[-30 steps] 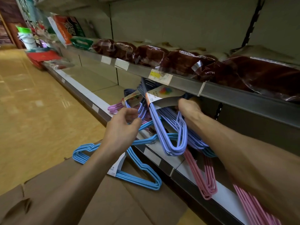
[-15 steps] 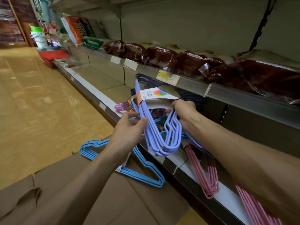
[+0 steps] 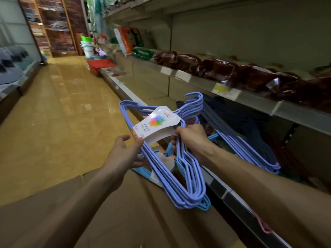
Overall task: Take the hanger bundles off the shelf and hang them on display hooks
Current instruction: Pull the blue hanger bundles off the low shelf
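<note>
Right hand: the right hand (image 3: 192, 138) is closed around the periwinkle hanger bundle (image 3: 168, 158), fingers wrapped over the wires just beside the paper label.
Left hand: the left hand (image 3: 125, 154) is partly open, thumb and fingertips touching the bundle's left edge at the label's lower corner; it supports more than it grips.
Held bundle: lifted clear of the shelf, tilted, hooks pointing up and away toward the shelving, the rounded shoulders hanging down over the cardboard box (image 3: 125, 212).
Label: the white paper label (image 3: 155, 124) with a multicoloured star print wraps the bundle between the two hands.
Beneath it: a light blue hanger bundle (image 3: 204, 205) lies on the box, mostly hidden by the held one.
Lower shelf: the lower shelf (image 3: 217, 187) holds a second periwinkle bundle (image 3: 250, 151) and dark navy hangers (image 3: 238, 115) behind it; a pink hanger (image 3: 263, 226) pokes out near the right forearm.
Upper shelf: the upper shelf (image 3: 254, 99) carries dark brown wrapped packs (image 3: 250, 77) in a row.
Aisle: glossy yellow floor (image 3: 53, 113) running off to the left.
</note>
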Demonstrator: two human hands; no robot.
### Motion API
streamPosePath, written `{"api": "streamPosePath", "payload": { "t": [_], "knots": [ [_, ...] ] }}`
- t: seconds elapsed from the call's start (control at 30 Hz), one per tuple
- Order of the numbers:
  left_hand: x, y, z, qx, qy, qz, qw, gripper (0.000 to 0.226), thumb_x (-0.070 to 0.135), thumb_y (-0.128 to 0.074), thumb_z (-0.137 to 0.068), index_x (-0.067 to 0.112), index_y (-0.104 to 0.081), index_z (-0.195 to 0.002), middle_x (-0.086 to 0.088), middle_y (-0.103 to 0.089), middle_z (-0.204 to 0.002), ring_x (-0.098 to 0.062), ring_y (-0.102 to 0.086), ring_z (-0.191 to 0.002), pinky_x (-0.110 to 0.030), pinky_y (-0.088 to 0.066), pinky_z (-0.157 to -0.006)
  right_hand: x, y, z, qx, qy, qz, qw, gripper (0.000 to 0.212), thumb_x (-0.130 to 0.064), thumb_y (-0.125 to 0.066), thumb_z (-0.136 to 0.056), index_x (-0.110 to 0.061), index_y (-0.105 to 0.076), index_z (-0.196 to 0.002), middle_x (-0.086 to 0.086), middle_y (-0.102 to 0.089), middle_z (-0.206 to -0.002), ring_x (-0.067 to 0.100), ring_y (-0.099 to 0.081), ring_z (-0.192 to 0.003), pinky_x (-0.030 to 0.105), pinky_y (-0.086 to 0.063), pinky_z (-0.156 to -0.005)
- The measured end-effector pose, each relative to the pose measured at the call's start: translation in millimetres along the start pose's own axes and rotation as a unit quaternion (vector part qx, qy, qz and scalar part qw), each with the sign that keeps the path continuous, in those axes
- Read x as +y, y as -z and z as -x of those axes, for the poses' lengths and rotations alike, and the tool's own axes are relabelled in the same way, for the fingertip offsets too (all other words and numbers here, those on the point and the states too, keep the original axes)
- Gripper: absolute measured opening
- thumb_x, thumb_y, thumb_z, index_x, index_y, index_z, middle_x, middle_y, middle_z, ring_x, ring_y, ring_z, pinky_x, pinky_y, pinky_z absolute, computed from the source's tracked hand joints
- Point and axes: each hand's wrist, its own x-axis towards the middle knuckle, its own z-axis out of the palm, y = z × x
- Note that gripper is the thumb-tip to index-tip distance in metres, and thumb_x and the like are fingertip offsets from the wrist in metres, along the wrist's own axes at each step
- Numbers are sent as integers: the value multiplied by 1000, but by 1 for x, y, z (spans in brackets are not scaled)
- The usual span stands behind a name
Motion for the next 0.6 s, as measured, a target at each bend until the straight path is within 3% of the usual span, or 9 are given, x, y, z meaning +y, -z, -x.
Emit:
{"api": "streamPosePath", "payload": {
  "t": [0.07,0.17,0.27,0.37,0.5,0.6],
  "knots": [
    [0,23,-4,26,9,-8,1000,51,27,-60,-98,8,-39,-141,-9,-61,-96,-24,-65,-73,-37,-56,-68,1,-17,6,-30,24,19,999,16,2,-47,-94,1,-60,-103,20,-58,-80,28,-56,-65,38,-52,-62],
    [1,53,-5,66,-10,-35,997,42,29,-59,-98,9,-48,-133,-10,-63,-106,-21,-64,-78,-35,-55,-69,2,-45,14,-66,58,71,994,12,-2,-50,-94,-3,-62,-92,19,-62,-77,26,-59,-64,42,-56,-64],
    [5,80,-1,140,-123,-189,964,35,32,-59,-97,17,-56,-128,-1,-60,-121,-14,-60,-93,-33,-48,-81,10,-75,25,-102,80,129,983,19,-10,-54,-90,2,-65,-101,19,-67,-79,29,-66,-68,47,-59,-66],
    [12,104,5,149,-187,-265,934,33,35,-58,-96,20,-60,-125,1,-60,-121,-12,-59,-101,-26,-43,-79,20,-107,41,-133,98,167,972,27,-16,-56,-82,-5,-66,-105,15,-71,-81,30,-69,-71,53,-59,-68],
    [12,130,13,121,-154,-252,948,39,39,-62,-94,21,-59,-128,4,-64,-114,-12,-60,-107,-25,-47,-83,40,-145,62,-184,150,205,950,41,-31,-54,-69,-18,-65,-106,5,-72,-84,27,-69,-78,53,-59,-70],
    [4,147,18,115,-112,-237,958,42,42,-63,-92,22,-55,-128,5,-63,-110,-12,-61,-104,-32,-51,-89,54,-164,84,-226,178,226,931,32,-26,-57,-81,-24,-64,-112,0,-70,-89,22,-67,-77,46,-58,-68]
  ]
}}
